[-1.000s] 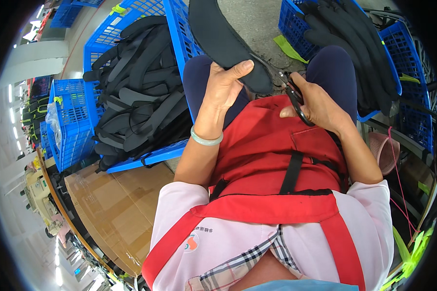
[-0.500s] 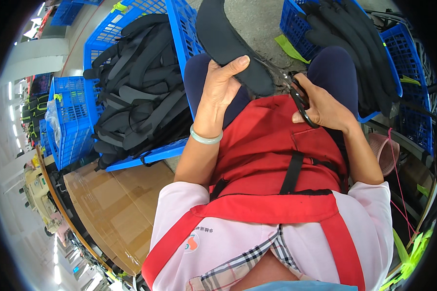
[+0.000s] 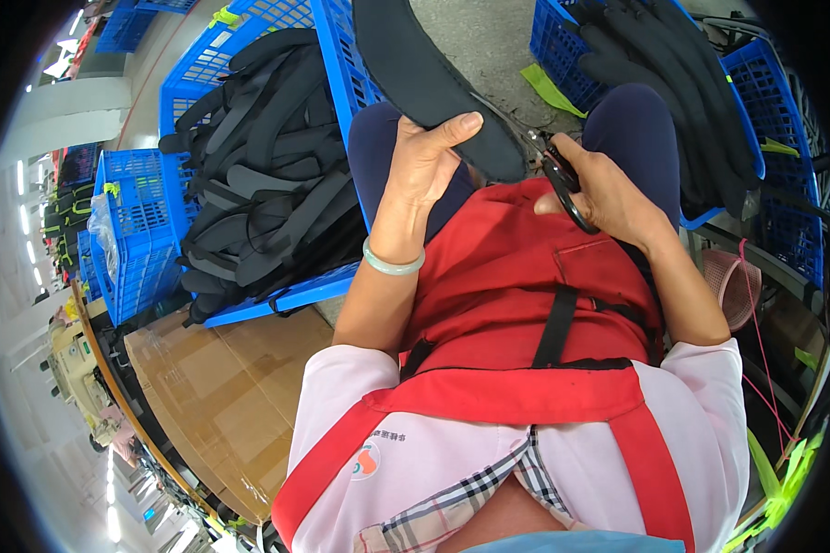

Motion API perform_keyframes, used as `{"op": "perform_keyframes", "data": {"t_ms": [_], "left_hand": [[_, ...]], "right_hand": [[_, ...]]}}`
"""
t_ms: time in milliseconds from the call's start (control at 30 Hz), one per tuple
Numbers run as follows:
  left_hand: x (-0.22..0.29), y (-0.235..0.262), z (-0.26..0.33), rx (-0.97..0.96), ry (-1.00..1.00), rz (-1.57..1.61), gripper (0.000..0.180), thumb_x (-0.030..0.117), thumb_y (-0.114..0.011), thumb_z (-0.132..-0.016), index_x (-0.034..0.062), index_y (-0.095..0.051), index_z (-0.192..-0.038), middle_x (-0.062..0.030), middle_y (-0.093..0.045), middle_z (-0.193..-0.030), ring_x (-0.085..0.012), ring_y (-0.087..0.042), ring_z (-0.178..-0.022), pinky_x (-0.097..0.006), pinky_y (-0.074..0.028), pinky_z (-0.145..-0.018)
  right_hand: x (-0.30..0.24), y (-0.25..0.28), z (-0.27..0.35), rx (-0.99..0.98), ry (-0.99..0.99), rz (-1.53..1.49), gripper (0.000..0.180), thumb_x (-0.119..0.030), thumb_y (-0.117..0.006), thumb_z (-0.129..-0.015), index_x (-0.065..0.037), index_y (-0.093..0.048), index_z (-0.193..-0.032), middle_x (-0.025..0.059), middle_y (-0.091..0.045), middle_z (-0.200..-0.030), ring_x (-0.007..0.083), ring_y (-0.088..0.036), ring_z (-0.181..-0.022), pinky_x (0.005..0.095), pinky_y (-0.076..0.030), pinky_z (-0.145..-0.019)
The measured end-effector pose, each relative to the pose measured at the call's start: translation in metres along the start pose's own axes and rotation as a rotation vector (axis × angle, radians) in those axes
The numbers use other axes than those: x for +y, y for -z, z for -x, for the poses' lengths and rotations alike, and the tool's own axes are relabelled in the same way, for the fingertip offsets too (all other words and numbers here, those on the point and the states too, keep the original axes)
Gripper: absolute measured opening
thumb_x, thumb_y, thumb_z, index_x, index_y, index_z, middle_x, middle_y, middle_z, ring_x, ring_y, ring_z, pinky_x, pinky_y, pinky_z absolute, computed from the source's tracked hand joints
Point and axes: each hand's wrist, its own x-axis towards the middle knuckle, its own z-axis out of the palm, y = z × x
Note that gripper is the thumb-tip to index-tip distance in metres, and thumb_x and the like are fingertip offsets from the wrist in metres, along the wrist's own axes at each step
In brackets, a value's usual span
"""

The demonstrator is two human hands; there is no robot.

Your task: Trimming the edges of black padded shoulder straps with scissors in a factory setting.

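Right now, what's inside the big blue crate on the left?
The blue crate is piled with black straps. Whatever lies beneath the pile is covered.

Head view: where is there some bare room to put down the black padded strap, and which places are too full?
The bare grey floor between the two blue crates is free. The flat cardboard beside the left crate is also bare. Both crates are packed with black straps, and the red apron lap lies under both hands.

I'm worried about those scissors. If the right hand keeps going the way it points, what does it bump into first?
Probably the black padded strap. The right hand aims its scissors up-left at the strap's edge; depth is unclear.
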Motion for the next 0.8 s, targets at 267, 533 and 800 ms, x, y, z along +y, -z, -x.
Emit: {"op": "perform_keyframes", "data": {"t_ms": [267,533,800], "left_hand": [[-0.002,0.002,-0.001,0.015,-0.016,-0.020,0.015,-0.004,-0.069,-0.081,0.0050,-0.067,-0.093,-0.0058,-0.068,-0.091,-0.0175,-0.066,-0.085,-0.034,-0.055,-0.079],[-0.002,-0.004,-0.004,0.051,-0.018,0.007,0.018,-0.007,-0.073,-0.076,0.0052,-0.069,-0.089,-0.0048,-0.069,-0.085,-0.0137,-0.066,-0.079,-0.027,-0.054,-0.073],[-0.003,-0.005,0.002,-0.008,0.004,-0.017,0.019,-0.003,-0.069,-0.082,0.0037,-0.065,-0.099,-0.0059,-0.067,-0.093,-0.0183,-0.066,-0.086,-0.033,-0.055,-0.081]], "right_hand": [[0.008,0.000,0.011,0.095,0.159,-0.008,0.073,-0.045,-0.084,-0.066,-0.002,-0.036,-0.100,0.0134,-0.038,-0.069,0.0269,-0.030,-0.064,0.0384,-0.035,-0.059],[0.003,-0.008,0.006,0.162,0.143,0.108,0.061,-0.041,-0.078,-0.073,0.000,-0.040,-0.096,0.0217,-0.052,-0.066,0.0451,-0.050,-0.065,0.0432,-0.043,-0.059],[-0.001,-0.007,-0.003,0.216,0.166,0.095,0.048,-0.031,-0.075,-0.080,0.002,-0.043,-0.091,0.0230,-0.053,-0.068,0.0460,-0.046,-0.066,0.0428,-0.043,-0.057]]}}
